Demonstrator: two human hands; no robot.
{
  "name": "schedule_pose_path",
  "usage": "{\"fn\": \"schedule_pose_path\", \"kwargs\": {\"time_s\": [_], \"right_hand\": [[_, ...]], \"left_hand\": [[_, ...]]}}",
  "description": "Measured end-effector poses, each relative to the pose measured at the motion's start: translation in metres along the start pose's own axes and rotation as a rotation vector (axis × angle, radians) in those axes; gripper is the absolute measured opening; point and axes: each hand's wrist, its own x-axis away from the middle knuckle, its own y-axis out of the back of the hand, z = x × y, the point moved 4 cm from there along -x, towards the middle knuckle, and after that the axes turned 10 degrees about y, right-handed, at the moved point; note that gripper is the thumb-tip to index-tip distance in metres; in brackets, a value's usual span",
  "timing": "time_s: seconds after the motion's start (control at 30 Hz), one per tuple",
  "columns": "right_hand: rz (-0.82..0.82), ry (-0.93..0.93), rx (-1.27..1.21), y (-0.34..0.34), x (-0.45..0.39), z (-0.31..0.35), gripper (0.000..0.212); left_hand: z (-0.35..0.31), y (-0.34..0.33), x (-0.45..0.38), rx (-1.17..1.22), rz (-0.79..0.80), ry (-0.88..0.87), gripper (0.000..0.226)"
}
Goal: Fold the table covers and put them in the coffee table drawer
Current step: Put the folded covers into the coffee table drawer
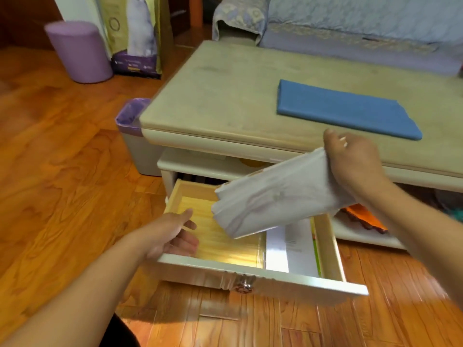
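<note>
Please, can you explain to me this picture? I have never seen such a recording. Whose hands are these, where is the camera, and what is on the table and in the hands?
There is no machine here: a person wears one camera on the head, looking down at their own two hands. The right hand grips a folded pale cover above the open drawer of the coffee table. The left hand rests open at the drawer's left end, holding nothing. A folded blue cover lies on the table top. Some papers lie in the drawer's right part.

Two folded covers point(348, 110), one open drawer point(263, 274)
</note>
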Motion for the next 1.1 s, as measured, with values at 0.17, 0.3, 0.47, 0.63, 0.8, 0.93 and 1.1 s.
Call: {"fn": "schedule_pose_path", "kwargs": {"time_s": [0.17,0.3,0.47,0.63,0.8,0.93,1.1], "right_hand": [[-0.145,0.145,-0.047,-0.046,0.026,0.023,0.043],[-0.22,0.533,-0.13,-0.042,0.038,0.055,0.049],[-0.023,1.082,-0.063,-0.048,0.056,0.074,0.049],[0.155,1.254,-0.053,-0.057,0.069,0.046,0.047],[0.337,0.09,-0.61,-0.076,0.09,-0.046,0.056],[0.575,-0.891,-1.25,-0.105,0.126,-0.055,0.08],[0.669,-0.97,-1.361,-0.111,0.124,-0.046,0.065]], "left_hand": [[-0.008,-0.018,0.016,0.404,0.564,0.137,0.103],[-0.022,-0.016,0.012,0.682,0.759,0.008,0.1],[-0.034,0.002,0.007,0.675,0.531,-0.027,0.08],[-0.032,-0.002,0.004,0.719,0.253,-0.08,0.044],[-0.037,-0.008,0.018,0.717,0.111,-0.253,0.03],[-0.027,-0.02,0.019,0.705,0.139,-0.275,0.04],[-0.004,-0.018,-0.011,0.725,0.064,-0.156,0.057]]}}
